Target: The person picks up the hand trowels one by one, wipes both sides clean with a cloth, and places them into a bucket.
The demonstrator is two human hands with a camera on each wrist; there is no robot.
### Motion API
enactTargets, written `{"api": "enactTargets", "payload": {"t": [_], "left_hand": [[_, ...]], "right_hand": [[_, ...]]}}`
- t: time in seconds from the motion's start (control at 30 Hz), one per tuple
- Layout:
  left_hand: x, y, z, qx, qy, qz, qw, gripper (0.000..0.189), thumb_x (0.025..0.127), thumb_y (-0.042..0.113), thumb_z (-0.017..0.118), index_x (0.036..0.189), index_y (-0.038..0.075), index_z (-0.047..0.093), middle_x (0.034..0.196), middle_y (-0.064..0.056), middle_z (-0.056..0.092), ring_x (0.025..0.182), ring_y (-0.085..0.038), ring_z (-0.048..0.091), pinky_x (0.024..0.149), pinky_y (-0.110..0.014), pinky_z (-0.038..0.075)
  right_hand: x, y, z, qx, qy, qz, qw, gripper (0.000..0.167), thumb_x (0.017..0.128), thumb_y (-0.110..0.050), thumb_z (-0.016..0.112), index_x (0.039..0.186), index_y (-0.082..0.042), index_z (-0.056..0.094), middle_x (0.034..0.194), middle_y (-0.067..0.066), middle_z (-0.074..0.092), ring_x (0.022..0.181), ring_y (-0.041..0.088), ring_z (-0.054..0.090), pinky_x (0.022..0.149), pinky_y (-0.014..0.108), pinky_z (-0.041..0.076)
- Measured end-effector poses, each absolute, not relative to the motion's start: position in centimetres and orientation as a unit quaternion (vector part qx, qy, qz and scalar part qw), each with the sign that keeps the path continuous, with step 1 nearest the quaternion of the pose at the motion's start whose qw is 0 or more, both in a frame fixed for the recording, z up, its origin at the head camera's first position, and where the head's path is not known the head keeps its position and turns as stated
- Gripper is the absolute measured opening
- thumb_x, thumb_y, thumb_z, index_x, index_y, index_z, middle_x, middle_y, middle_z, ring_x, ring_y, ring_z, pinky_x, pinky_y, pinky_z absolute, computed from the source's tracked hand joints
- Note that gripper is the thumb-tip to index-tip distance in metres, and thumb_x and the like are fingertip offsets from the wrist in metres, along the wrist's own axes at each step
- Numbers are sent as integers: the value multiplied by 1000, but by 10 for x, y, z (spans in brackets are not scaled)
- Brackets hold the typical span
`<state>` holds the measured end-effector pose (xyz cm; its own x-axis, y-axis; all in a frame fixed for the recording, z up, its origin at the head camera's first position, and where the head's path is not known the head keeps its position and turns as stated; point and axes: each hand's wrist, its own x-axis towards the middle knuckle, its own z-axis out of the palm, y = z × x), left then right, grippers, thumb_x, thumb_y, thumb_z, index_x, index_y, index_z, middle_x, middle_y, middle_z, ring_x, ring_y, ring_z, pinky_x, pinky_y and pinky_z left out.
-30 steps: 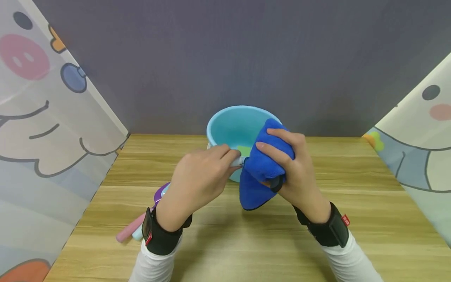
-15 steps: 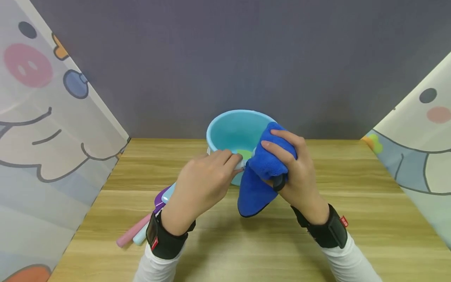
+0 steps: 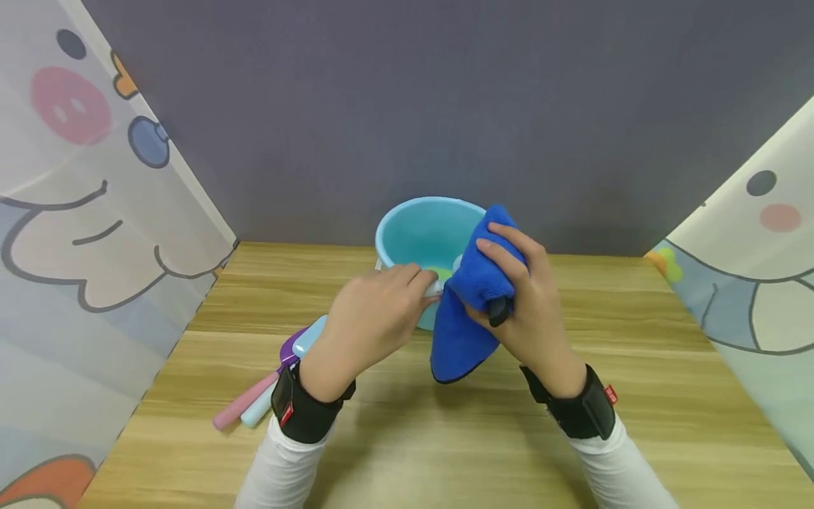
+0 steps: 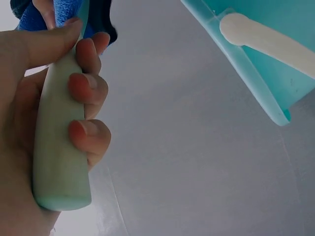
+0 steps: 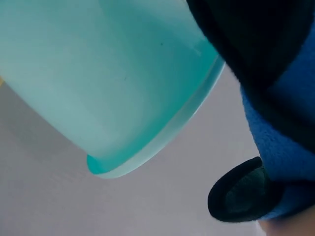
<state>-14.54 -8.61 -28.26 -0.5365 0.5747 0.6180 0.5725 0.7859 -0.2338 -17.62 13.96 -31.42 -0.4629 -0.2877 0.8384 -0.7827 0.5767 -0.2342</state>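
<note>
My left hand point(image 3: 378, 311) grips the pale green handle point(image 4: 61, 132) of a tool, fingers curled round it in the left wrist view. My right hand point(image 3: 531, 300) holds a bunched blue cloth point(image 3: 480, 279) with a dark hem around the tool's other end. That end is mostly hidden in the cloth. One corner of the cloth hangs below the hands. Just behind them stands a light blue bucket point(image 3: 420, 230), its near side partly covered by the hands and cloth. A white bucket handle point(image 4: 270, 42) shows in the left wrist view.
Left of the left forearm lie a pink-handled tool point(image 3: 244, 403) with a purple head and a pale blue tool point(image 3: 309, 339), partly behind the wrist. Something green point(image 3: 440, 272) shows in the bucket. A grey wall point(image 3: 407, 106) rises behind the wooden table point(image 3: 636, 339).
The head view has shifted slightly. My right hand and the cloth have shifted and turned a little against the tool. The left hand keeps its hold on the handle.
</note>
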Motion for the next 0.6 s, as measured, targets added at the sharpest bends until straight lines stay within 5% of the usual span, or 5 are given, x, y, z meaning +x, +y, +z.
{"api": "enactTargets", "payload": {"t": [0.4, 0.6], "left_hand": [[-148, -93, -281, -332, -880, -22, 338, 18, 96, 29, 72, 99, 11, 68, 75, 3, 62, 59, -8, 53, 47, -24, 45], [-149, -97, -280, -329, -879, -26, 344, 18, 95, 28, 74, 97, 12, 67, 74, 4, 61, 57, -8, 51, 47, -24, 42]], "right_hand": [[-180, 141, -319, 410, -785, 240, 398, 53, 98, -56, 57, 136, -20, 51, 146, 15, 49, 140, 51, 44, 105, 69, 44], [-182, 144, -316, 434, -788, 219, 378, 72, 78, -31, 88, 138, -17, 52, 147, 18, 48, 140, 49, 45, 105, 66, 46]]}}
